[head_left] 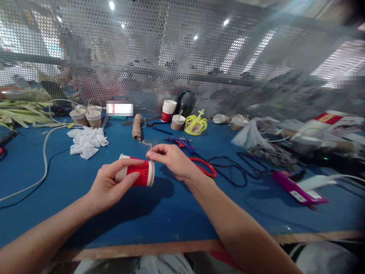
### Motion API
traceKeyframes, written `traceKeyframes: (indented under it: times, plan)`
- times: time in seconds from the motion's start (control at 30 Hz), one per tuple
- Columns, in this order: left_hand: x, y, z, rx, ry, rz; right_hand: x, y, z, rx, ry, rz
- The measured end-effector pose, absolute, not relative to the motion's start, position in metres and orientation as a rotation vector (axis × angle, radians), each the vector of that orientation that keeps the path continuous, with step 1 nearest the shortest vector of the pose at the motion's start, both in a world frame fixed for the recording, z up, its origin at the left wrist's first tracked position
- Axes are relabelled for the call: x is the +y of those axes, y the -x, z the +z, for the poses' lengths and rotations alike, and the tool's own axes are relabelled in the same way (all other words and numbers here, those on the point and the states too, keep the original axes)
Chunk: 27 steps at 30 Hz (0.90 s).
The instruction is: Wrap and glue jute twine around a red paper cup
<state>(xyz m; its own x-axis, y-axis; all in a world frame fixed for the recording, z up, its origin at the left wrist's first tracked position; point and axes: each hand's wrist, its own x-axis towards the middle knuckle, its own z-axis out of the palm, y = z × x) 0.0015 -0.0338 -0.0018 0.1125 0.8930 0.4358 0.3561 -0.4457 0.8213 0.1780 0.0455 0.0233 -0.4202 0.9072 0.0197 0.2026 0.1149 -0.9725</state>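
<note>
My left hand [114, 179] is wrapped around a red and white paper cup [144, 172], held on its side above the table. Brown twine [153, 173] runs around the cup's end on the right. My right hand [171, 158] pinches the twine at the top of that end, thumb and forefinger together. From there the strand leads back to a spool of twine [137, 127] on the table. Behind my right hand lies a blue glue gun [182, 144], and close to its wrist are red-handled scissors [207, 164], partly hidden by the arm.
Crumpled white gloves [87, 140] lie at left, near twine-wrapped cups [93, 117]. Stacked paper cups [168, 110] and a yellow crown-shaped piece [195, 123] stand at the back. A purple power strip [299, 190] and black cable [228, 158] lie right. Perforated metal mesh [159, 49] borders the table.
</note>
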Motion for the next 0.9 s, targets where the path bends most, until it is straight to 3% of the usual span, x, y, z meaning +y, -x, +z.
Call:
traceKeyframes:
  times: [0.47, 0.63, 0.7, 0.83, 0.9]
  plan:
    - [-0.034, -0.003, 0.003, 1.218, -1.738, 1.375, 0.047, -0.175, 0.019, -1.619, 1.049, 1.517]
    - [-0.031, -0.005, 0.005, 1.118, -1.423, 1.382, 0.050, -0.174, 0.012, -1.607, 1.050, 1.573]
    - [-0.028, -0.006, 0.005, 1.050, -1.224, 1.393, 0.053, -0.175, 0.010, -1.711, 1.125, 1.461]
    - [-0.021, -0.007, 0.007, 1.002, -0.938, 1.433, 0.054, -0.180, 0.019, -1.947, 1.302, 0.929]
    - [-0.017, -0.007, 0.007, 1.012, -0.900, 1.435, 0.048, -0.182, 0.028, -2.003, 1.274, 0.855]
